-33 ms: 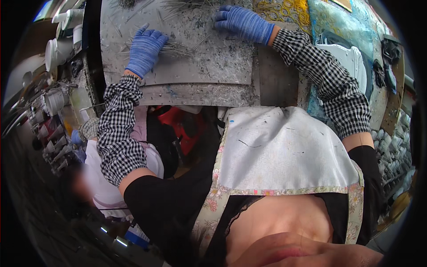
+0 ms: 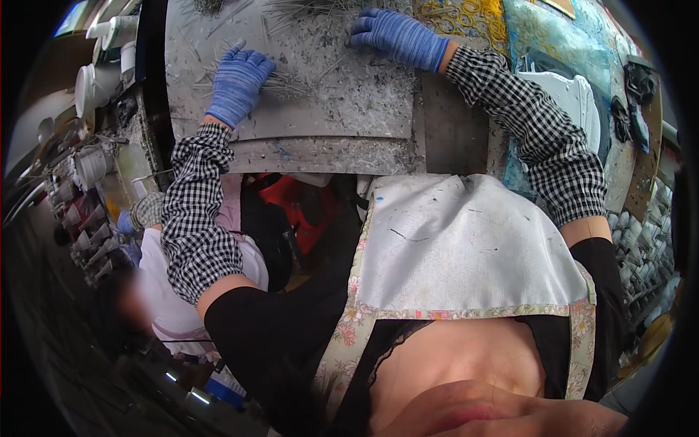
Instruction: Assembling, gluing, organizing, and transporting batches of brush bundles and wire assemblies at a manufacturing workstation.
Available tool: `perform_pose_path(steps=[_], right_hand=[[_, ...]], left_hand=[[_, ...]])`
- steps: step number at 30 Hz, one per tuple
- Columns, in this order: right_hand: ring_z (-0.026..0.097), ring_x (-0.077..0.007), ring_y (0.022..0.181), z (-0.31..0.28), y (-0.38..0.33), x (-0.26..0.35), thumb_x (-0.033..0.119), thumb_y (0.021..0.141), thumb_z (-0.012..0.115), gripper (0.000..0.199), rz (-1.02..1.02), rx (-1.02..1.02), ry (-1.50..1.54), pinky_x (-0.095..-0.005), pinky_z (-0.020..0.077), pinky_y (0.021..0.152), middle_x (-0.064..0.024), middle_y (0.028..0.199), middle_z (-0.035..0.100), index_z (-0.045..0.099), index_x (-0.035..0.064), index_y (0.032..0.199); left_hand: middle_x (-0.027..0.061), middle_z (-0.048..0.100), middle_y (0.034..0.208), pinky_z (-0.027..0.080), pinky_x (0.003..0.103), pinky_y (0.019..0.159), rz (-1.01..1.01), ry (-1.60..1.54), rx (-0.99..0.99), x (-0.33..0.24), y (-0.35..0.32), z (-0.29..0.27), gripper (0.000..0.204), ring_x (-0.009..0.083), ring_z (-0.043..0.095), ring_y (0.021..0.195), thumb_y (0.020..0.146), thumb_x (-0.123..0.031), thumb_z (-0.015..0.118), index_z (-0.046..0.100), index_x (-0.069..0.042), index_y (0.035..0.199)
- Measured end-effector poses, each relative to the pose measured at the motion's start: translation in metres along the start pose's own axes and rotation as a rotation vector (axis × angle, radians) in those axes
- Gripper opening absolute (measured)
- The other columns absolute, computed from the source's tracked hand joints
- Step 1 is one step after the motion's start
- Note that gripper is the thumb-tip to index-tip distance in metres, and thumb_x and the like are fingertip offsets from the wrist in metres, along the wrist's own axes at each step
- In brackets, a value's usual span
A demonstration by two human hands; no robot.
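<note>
My left hand [image 2: 240,84], in a blue knitted glove, rests palm down on the grey, scuffed work board [image 2: 291,120]. Its index finger is spread from the others, and thin metal pins [image 2: 295,81] poke out beside and under the fingers. My right hand [image 2: 400,38], gloved alike, lies farther off at the right of the board. Those fingers are bent and close together; whatever they may hold is hidden. A pile of thin metal pins [image 2: 309,7] lies at the board's far edge, between the hands.
Yellow rings [image 2: 473,18] lie beyond my right hand. A white plastic container [image 2: 564,98] stands by my right forearm on blue sheeting. Another person's gloved hand [image 2: 125,223] shows at the left, below white tubs [image 2: 96,89]. Something red [image 2: 309,211] sits under the table edge.
</note>
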State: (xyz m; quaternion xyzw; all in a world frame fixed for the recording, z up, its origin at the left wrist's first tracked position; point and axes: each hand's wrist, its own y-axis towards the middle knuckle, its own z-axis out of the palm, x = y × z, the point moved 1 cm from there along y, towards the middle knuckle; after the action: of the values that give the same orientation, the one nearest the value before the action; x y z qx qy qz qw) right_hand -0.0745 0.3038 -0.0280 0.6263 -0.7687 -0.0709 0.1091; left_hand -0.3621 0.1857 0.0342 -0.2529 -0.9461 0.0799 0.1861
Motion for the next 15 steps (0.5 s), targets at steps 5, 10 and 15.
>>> perform_pose_path(steps=[5, 10, 15], right_hand=[[0.057, -0.0298, 0.11, -0.035, 0.004, -0.012, 0.018, 0.084, 0.063, 0.03, 0.171, 0.026, 0.063, -0.0405, 0.0488, 0.092, -0.0096, 0.117, 0.061, 0.065, 0.0111, 0.114], [0.057, -0.0364, 0.106, -0.045, -0.003, -0.013, 0.016, 0.078, 0.062, 0.046, 0.194, -0.071, 0.138, -0.0438, 0.048, 0.091, -0.0163, 0.12, 0.059, 0.058, 0.0075, 0.124], [0.056, -0.0374, 0.107, -0.063, -0.002, 0.0, 0.015, 0.076, 0.062, 0.054, 0.199, -0.213, 0.173, -0.045, 0.0473, 0.092, -0.0172, 0.123, 0.058, 0.054, 0.0081, 0.129]], left_hand=[[0.0048, 0.061, 0.109, 0.038, 0.043, 0.106, -0.037, -0.106, -0.055, 0.003, -0.013, -0.014, 0.04, 0.0233, 0.057, 0.11, 0.069, -0.006, 0.067, 0.065, -0.015, 0.107], [0.0091, 0.059, 0.118, 0.045, 0.037, 0.101, -0.294, -0.855, -0.515, 0.011, -0.015, -0.02, 0.044, 0.0226, 0.057, 0.113, 0.068, 0.004, 0.074, 0.06, -0.007, 0.108], [0.0139, 0.063, 0.118, 0.045, 0.036, 0.1, -0.262, -1.267, -0.978, 0.03, -0.011, -0.037, 0.036, 0.0254, 0.061, 0.11, 0.074, 0.002, 0.074, 0.057, -0.003, 0.106]])
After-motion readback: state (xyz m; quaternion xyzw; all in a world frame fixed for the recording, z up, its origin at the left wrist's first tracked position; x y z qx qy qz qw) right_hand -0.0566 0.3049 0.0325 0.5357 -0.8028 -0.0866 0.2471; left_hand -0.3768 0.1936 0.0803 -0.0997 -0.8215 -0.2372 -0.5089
